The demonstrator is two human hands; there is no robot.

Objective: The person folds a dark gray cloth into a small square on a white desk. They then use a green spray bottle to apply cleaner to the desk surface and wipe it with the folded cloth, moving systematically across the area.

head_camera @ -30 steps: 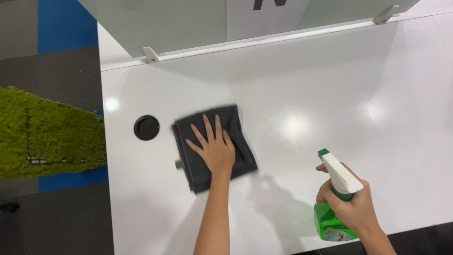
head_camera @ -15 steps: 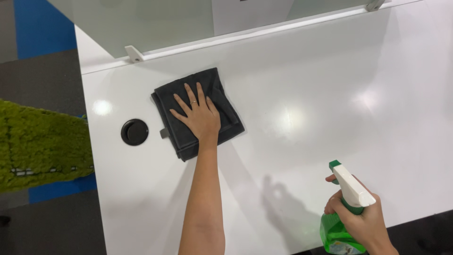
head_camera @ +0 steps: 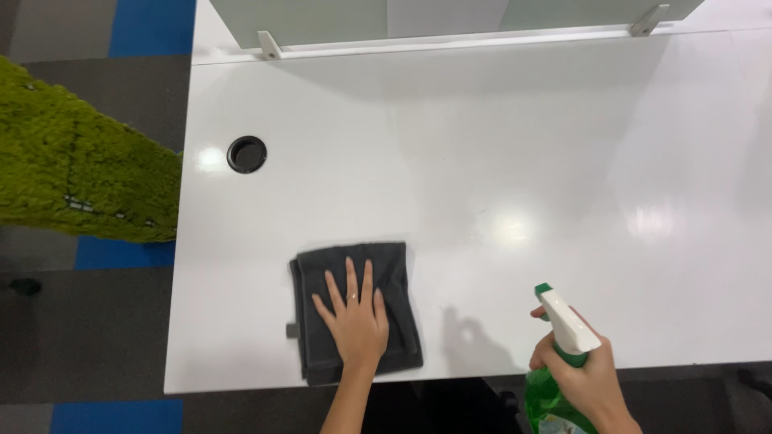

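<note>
Dark grey, folded into a rough square, a microfibre cloth (head_camera: 354,309) lies flat on the white counter (head_camera: 498,145) close to its near edge, toward the left half of the top. The left hand (head_camera: 354,317) rests palm down on the middle of the cloth, fingers spread wide and straight, gripping nothing, only pressing on the fabric. A small tag sticks out from the cloth's left side.

The right hand (head_camera: 583,374) is at the near edge of the counter, well to the right of the cloth and apart from it. It is wrapped tight around the neck of a green spray bottle (head_camera: 555,386) with a white trigger head and a green nozzle tip; the nozzle points up and left, toward the counter top. The lower part of the bottle hangs below the near edge and is cut off by the frame.

Near the far left corner of the counter sits a round black cable grommet (head_camera: 247,154), well apart from the cloth. Along the far edge runs a pale divider panel (head_camera: 450,16) held by two white brackets. Beyond the left edge stands a mossy green partition (head_camera: 72,169) over grey and blue carpet tiles (head_camera: 88,321). The glossy top shows bright reflections of ceiling lights toward the right.
</note>
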